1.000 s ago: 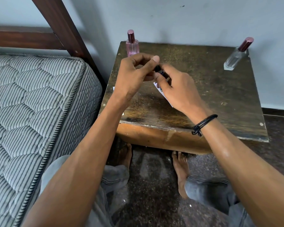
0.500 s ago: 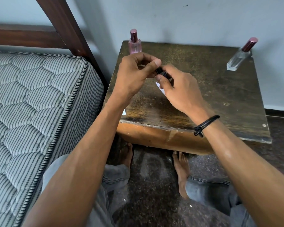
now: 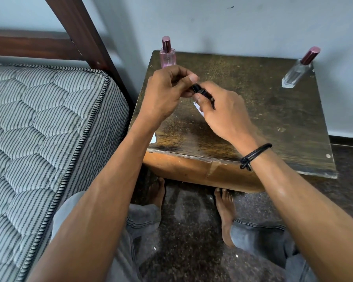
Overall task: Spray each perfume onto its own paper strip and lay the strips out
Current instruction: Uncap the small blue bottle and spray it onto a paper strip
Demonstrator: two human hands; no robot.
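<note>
- Both hands meet above the middle of the bench (image 3: pixel 263 119), around a small dark bottle (image 3: pixel 200 90).
- The right hand (image 3: pixel 222 110) has its fingers curled round the small dark bottle, thumb pressed along its near side.
- The left hand (image 3: pixel 167 92) is bunched tight, thumb and forefinger pinching the bottle's left end; whether that end is a cap is hard to tell from here.
- A white paper strip (image 3: pixel 199 109) pokes out just below the right thumb. It looks tucked under that hand, though the hold itself is hidden.
- A second scrap of white paper (image 3: pixel 153 138) shows at the bench's left edge, mostly hidden behind the left forearm.
- A pink bottle (image 3: pixel 167 57) with a maroon cap stands upright at the back left corner, just beyond the left hand.
- A clear bottle (image 3: pixel 297 73) with a maroon cap stands at the back right corner, well apart from the hands.
- A black cord wristband (image 3: pixel 253 155) circles the right wrist.
- A striped mattress (image 3: pixel 39 129) lies to the left, with a dark wooden bed frame (image 3: pixel 75 27) behind it.
- Bare feet rest on the speckled floor (image 3: pixel 192 231) under the bench's front edge.
</note>
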